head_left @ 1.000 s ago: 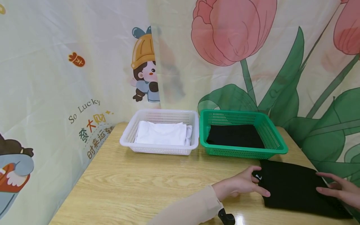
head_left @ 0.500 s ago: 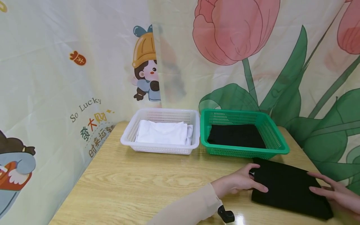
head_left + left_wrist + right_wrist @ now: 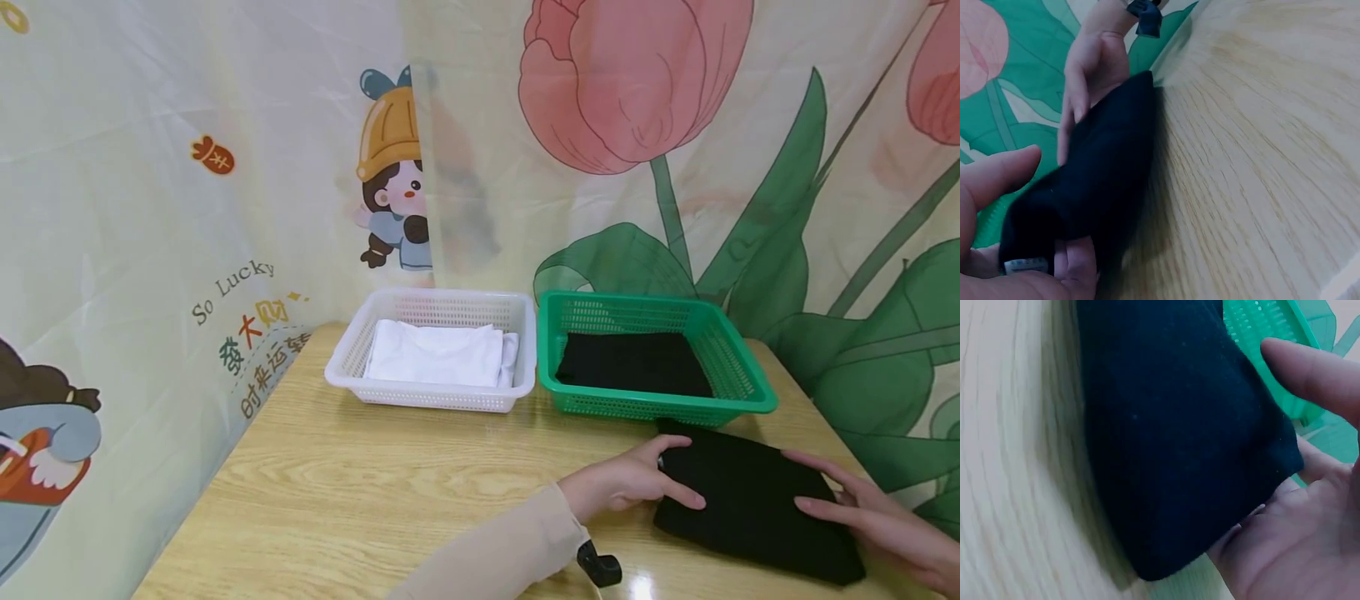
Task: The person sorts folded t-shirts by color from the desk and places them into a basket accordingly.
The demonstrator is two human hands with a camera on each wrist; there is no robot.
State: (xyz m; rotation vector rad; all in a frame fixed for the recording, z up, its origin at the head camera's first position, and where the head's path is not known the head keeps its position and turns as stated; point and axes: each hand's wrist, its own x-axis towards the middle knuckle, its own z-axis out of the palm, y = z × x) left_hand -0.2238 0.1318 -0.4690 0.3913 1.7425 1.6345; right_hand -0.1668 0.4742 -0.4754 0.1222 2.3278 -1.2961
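A folded black garment (image 3: 750,500), with a small white label at its near end in the left wrist view, is held between both hands at the table's right side. My left hand (image 3: 633,482) grips its left edge, thumb on top and some fingers tucked under the cloth. At the opposite edge my right hand (image 3: 862,517) holds it, its lower fingers beneath the fabric in the right wrist view. The cloth's near edge looks slightly raised off the wooden table (image 3: 360,500).
Behind the garment stands a green basket (image 3: 660,408) with folded black cloth (image 3: 633,364) in it. To its left, a white basket (image 3: 431,396) contains folded white cloth (image 3: 435,354). A printed curtain (image 3: 480,150) hangs behind the table.
The black garment has shifted left and become narrower, its right end drawn inward. My right hand has moved left with it, and the left hand slightly left. The baskets stay put.
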